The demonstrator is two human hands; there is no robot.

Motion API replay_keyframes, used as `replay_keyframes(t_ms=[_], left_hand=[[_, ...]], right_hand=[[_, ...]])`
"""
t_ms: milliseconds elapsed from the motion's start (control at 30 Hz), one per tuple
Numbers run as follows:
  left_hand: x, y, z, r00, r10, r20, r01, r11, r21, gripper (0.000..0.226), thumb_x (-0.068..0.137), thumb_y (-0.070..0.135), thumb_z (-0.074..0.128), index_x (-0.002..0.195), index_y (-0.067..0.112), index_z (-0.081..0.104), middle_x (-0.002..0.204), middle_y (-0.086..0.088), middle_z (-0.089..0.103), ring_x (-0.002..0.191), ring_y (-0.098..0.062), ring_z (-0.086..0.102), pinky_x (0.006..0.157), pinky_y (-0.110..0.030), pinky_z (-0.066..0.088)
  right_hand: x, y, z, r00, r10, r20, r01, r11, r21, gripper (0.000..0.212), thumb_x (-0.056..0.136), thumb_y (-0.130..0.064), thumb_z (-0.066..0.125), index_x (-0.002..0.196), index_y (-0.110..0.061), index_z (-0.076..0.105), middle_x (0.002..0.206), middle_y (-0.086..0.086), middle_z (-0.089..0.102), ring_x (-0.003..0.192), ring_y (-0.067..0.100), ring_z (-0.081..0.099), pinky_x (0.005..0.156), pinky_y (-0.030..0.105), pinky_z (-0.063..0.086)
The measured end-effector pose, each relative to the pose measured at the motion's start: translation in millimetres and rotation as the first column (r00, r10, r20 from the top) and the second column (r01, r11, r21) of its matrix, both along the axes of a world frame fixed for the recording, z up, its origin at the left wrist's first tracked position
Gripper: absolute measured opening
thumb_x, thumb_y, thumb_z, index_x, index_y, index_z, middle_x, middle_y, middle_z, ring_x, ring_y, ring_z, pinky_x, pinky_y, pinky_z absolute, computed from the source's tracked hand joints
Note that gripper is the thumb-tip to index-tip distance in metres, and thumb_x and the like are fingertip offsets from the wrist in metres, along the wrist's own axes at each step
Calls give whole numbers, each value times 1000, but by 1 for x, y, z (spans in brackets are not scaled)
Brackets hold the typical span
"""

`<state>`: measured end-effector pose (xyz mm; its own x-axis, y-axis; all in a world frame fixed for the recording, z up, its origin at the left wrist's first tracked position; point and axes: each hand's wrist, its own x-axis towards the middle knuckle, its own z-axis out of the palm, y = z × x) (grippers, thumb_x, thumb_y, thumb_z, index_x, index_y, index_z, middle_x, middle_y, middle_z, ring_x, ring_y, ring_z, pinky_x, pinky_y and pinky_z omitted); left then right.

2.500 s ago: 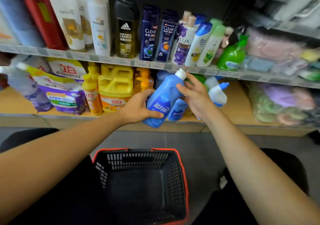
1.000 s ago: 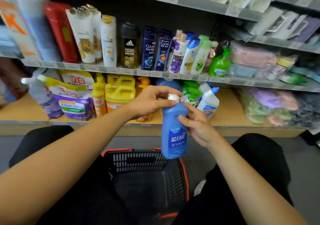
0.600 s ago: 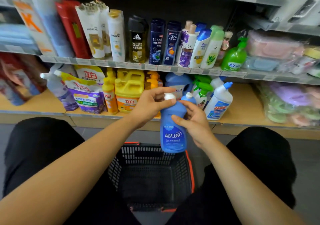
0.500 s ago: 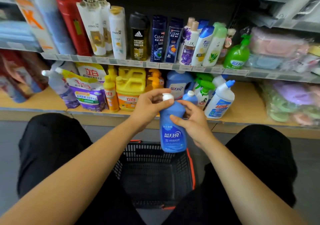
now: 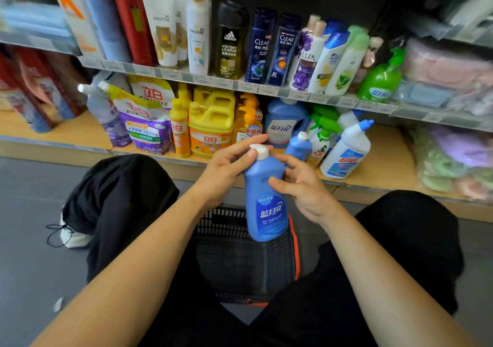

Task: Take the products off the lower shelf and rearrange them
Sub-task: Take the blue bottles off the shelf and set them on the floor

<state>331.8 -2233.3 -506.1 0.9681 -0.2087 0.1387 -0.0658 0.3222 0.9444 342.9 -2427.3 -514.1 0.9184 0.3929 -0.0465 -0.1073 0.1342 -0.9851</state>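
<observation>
Bottle (image 5: pixel 266 200) now hangs upright: left hand (image 5: pixel 224 170) pinches cap (image 5: pixel 260 151), right hand (image 5: pixel 304 189) seemingly grips it.

Loose black trousers (image 5: pixel 120 186), white shoe (image 5: pixel 73 240) with black lace (image 5: pixel 53 236), bare forearms (image 5: pixel 149 253).
</observation>
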Motion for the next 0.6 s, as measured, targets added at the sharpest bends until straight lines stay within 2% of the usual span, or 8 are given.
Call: replay_keyframes(t_ms=[100,167,233,333,467,533,600], left_hand=[[4,5,0,992,-122,-10,122,993,2,37,97,14,56,135,16,58,123,-3,73,118,-18,66,98,-29,51],[4,6,0,996,-94,9,94,996,14,37,95,9,60,131,14,61,118,-3,75,114,-18,68,96,-29,53],[2,4,0,999,3,38,-4,1000,28,39,92,8,66,130,14,63,113,-2,77,109,-16,70,92,-27,55],[0,0,-3,984,160,74,-166,983,83,44,90,0,67,133,12,61,106,4,78,103,-10,72,85,-22,56],[-1,-8,-11,929,351,118,-367,915,168,43,88,2,74,130,5,65,110,-3,76,101,-9,72,82,-24,59],[-2,-15,-14,900,423,103,-435,882,180,42,86,5,78,127,3,68,113,-4,75,104,-11,72,85,-27,60],[-1,-18,-15,881,459,114,-473,853,221,39,87,9,78,125,3,70,115,-6,75,107,-13,72,90,-31,60]], right_hand=[[-1,-6,1,987,157,-43,-153,984,87,52,86,3,61,137,-6,52,129,15,65,118,29,62,95,34,53],[-1,-6,-1,986,155,-54,-150,984,93,52,86,2,62,137,-3,52,128,16,65,116,29,63,94,34,53],[-2,-4,-2,996,83,-36,-82,995,50,48,83,-2,67,130,-8,58,121,11,70,109,24,67,88,31,55],[-3,-2,-2,996,-39,82,47,994,-102,44,78,-13,76,119,-21,62,111,0,75,102,17,71,79,26,56],[-7,5,-8,941,-114,318,214,930,-299,44,75,-34,79,113,-37,59,112,-10,72,103,11,70,83,31,59],[-9,10,-12,913,-115,392,267,895,-357,44,77,-34,79,113,-41,55,112,-15,69,103,4,68,83,27,58],[-10,12,-14,901,-125,416,295,880,-374,46,80,-29,81,116,-37,55,113,-15,67,103,2,67,83,25,57]])
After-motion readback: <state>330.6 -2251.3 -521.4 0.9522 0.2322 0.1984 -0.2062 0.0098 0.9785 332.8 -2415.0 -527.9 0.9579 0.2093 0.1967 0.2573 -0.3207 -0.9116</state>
